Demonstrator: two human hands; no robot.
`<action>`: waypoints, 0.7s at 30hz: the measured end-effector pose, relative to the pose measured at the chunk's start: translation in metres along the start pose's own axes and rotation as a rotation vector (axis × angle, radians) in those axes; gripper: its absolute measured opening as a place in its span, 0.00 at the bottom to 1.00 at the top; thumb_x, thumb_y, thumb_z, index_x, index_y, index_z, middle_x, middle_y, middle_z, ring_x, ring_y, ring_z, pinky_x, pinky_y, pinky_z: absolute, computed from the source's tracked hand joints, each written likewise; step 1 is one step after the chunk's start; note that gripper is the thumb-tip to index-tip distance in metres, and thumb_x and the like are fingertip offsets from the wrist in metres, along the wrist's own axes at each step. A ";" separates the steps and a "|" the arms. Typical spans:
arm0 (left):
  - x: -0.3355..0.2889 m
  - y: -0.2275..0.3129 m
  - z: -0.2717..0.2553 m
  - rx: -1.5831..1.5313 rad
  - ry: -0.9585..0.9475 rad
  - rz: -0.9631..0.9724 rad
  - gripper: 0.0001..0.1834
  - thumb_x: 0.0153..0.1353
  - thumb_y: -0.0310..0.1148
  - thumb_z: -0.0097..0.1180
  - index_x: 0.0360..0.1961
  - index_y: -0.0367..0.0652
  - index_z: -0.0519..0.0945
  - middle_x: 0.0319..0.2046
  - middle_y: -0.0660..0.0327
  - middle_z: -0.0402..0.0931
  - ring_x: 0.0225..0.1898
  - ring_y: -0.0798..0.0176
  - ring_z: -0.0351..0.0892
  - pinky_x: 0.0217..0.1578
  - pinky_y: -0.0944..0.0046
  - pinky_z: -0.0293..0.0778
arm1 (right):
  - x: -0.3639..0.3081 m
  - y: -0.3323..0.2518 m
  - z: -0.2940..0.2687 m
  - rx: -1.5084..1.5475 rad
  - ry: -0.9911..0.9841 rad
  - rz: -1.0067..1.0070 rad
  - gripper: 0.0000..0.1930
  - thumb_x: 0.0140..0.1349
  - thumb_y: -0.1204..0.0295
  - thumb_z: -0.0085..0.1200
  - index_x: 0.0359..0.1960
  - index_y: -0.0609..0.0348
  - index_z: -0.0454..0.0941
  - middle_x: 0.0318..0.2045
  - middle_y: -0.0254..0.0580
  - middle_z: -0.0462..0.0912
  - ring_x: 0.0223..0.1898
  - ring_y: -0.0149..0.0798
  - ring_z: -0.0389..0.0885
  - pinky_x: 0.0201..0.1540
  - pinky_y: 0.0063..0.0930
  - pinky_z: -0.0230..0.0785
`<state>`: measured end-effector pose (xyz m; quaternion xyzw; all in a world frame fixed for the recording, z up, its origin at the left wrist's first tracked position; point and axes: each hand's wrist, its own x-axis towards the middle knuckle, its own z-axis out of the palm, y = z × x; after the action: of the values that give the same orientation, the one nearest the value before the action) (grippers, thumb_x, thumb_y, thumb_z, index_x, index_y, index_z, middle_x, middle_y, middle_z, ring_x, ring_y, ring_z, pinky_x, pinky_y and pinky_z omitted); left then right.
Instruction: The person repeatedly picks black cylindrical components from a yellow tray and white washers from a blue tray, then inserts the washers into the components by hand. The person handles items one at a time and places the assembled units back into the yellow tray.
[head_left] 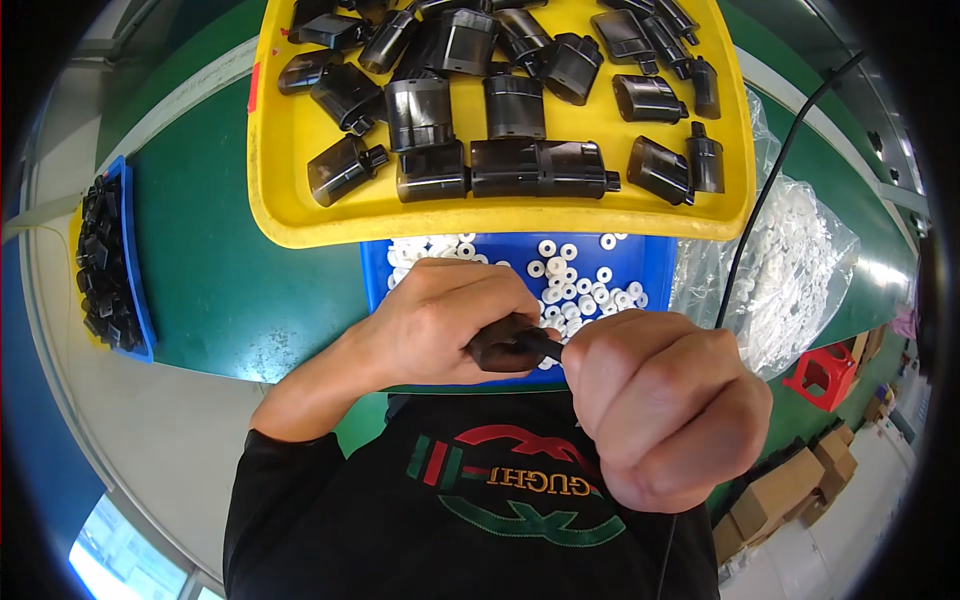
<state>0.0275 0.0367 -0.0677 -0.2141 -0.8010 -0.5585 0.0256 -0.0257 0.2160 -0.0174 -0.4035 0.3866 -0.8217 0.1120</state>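
Note:
My left hand (450, 305) is closed round a dark, smoky plastic housing (495, 348), holding it above the blue tray's near side. A thin dark piece (541, 345) bridges the gap between this housing and my right hand. My right hand (665, 405) makes a fist close to the camera, wrapped round something whose body the fingers hide. Whether the thin piece belongs to the housing or to what the right hand grips, I cannot tell. Behind and below the hands lie many small white rings (580, 290) in a blue tray (655, 262).
A yellow tray (500, 222) of similar dark housings overhangs the blue tray's far side. A clear bag (790, 270) of white pieces lies right. A black cable (765, 190) runs down behind my right hand. Another blue bin (133, 260) of dark parts sits far left on the green table (240, 240).

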 end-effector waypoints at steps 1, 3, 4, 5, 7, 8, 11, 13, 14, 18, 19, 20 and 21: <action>0.001 0.000 -0.001 0.000 -0.019 0.007 0.15 0.47 0.33 0.72 0.32 0.42 0.78 0.23 0.59 0.76 0.23 0.54 0.78 0.23 0.59 0.72 | -0.001 0.002 0.003 -0.021 0.012 -0.004 0.12 0.45 0.88 0.61 0.23 0.58 0.71 0.23 0.42 0.77 0.18 0.35 0.68 0.15 0.26 0.54; 0.002 0.001 -0.003 -0.011 -0.027 0.002 0.13 0.46 0.30 0.71 0.30 0.39 0.79 0.24 0.58 0.76 0.23 0.54 0.78 0.24 0.60 0.71 | 0.000 0.006 0.012 -0.042 0.073 -0.026 0.09 0.41 0.84 0.61 0.21 0.61 0.72 0.20 0.41 0.73 0.16 0.35 0.65 0.15 0.26 0.52; 0.003 0.002 -0.004 -0.016 -0.030 0.000 0.12 0.46 0.29 0.71 0.30 0.38 0.80 0.24 0.57 0.76 0.23 0.54 0.78 0.24 0.61 0.71 | 0.002 0.009 0.018 -0.042 0.121 -0.043 0.08 0.38 0.80 0.59 0.18 0.62 0.71 0.17 0.41 0.70 0.15 0.35 0.63 0.15 0.26 0.50; 0.003 0.003 -0.005 -0.018 -0.031 0.002 0.12 0.46 0.29 0.71 0.30 0.38 0.80 0.24 0.57 0.76 0.23 0.53 0.77 0.24 0.61 0.71 | 0.002 0.009 0.020 -0.040 0.147 -0.044 0.08 0.36 0.78 0.59 0.17 0.63 0.71 0.16 0.40 0.68 0.14 0.35 0.63 0.15 0.26 0.49; 0.003 0.003 -0.005 -0.019 -0.028 0.005 0.13 0.46 0.30 0.71 0.30 0.38 0.80 0.24 0.56 0.76 0.23 0.53 0.77 0.24 0.61 0.71 | 0.003 0.008 0.021 -0.029 0.172 -0.028 0.08 0.36 0.77 0.59 0.16 0.64 0.71 0.14 0.40 0.67 0.13 0.35 0.62 0.15 0.26 0.49; 0.003 0.004 -0.005 -0.017 -0.021 0.007 0.13 0.46 0.30 0.71 0.30 0.38 0.80 0.23 0.56 0.76 0.23 0.53 0.77 0.24 0.61 0.71 | 0.003 0.009 0.022 -0.026 0.178 -0.021 0.08 0.36 0.78 0.59 0.16 0.64 0.71 0.14 0.40 0.67 0.13 0.35 0.62 0.15 0.26 0.49; 0.003 0.005 -0.005 -0.007 -0.006 0.018 0.13 0.46 0.30 0.71 0.30 0.38 0.80 0.23 0.56 0.75 0.23 0.53 0.77 0.23 0.60 0.71 | 0.001 0.011 0.025 -0.022 0.207 -0.016 0.07 0.37 0.80 0.58 0.16 0.65 0.71 0.14 0.40 0.68 0.14 0.35 0.63 0.14 0.25 0.50; 0.003 0.004 -0.005 0.001 0.002 0.032 0.13 0.45 0.30 0.71 0.30 0.39 0.80 0.23 0.57 0.75 0.23 0.53 0.77 0.23 0.60 0.71 | 0.001 0.012 0.026 -0.021 0.212 -0.015 0.06 0.37 0.81 0.58 0.16 0.65 0.71 0.14 0.40 0.68 0.14 0.35 0.64 0.14 0.25 0.51; 0.003 0.003 -0.005 -0.007 0.004 0.037 0.13 0.45 0.30 0.71 0.29 0.39 0.80 0.23 0.56 0.75 0.23 0.53 0.77 0.23 0.60 0.71 | 0.000 0.012 0.025 -0.019 0.204 -0.018 0.06 0.37 0.81 0.58 0.16 0.65 0.71 0.14 0.40 0.68 0.14 0.35 0.64 0.14 0.25 0.51; -0.001 0.005 -0.007 0.021 -0.037 0.032 0.15 0.45 0.32 0.71 0.32 0.38 0.79 0.27 0.56 0.77 0.27 0.51 0.79 0.28 0.57 0.74 | -0.001 0.015 0.024 0.006 0.176 -0.027 0.07 0.36 0.82 0.58 0.16 0.64 0.71 0.14 0.39 0.68 0.14 0.35 0.64 0.14 0.25 0.53; -0.002 0.007 -0.008 0.041 -0.058 0.027 0.17 0.45 0.33 0.71 0.33 0.38 0.78 0.29 0.56 0.78 0.29 0.50 0.80 0.30 0.55 0.76 | -0.002 0.016 0.026 0.021 0.186 -0.016 0.07 0.36 0.82 0.58 0.16 0.64 0.71 0.14 0.39 0.68 0.14 0.35 0.63 0.15 0.25 0.53; -0.003 0.007 -0.007 0.058 -0.054 0.034 0.17 0.44 0.33 0.71 0.33 0.38 0.78 0.29 0.56 0.78 0.30 0.50 0.80 0.31 0.55 0.76 | -0.004 0.016 0.027 0.036 0.197 -0.004 0.07 0.36 0.83 0.57 0.16 0.63 0.71 0.14 0.38 0.67 0.14 0.35 0.63 0.15 0.25 0.54; -0.005 0.007 -0.007 0.075 -0.050 0.041 0.17 0.44 0.33 0.71 0.33 0.38 0.78 0.30 0.55 0.78 0.31 0.50 0.80 0.32 0.54 0.77 | -0.007 0.019 0.028 0.009 0.198 0.006 0.07 0.37 0.83 0.57 0.16 0.63 0.71 0.15 0.38 0.67 0.14 0.35 0.63 0.15 0.26 0.54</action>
<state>0.0331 0.0309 -0.0606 -0.2434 -0.8171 -0.5221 0.0251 -0.0028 0.1917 -0.0245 -0.3185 0.3934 -0.8589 0.0774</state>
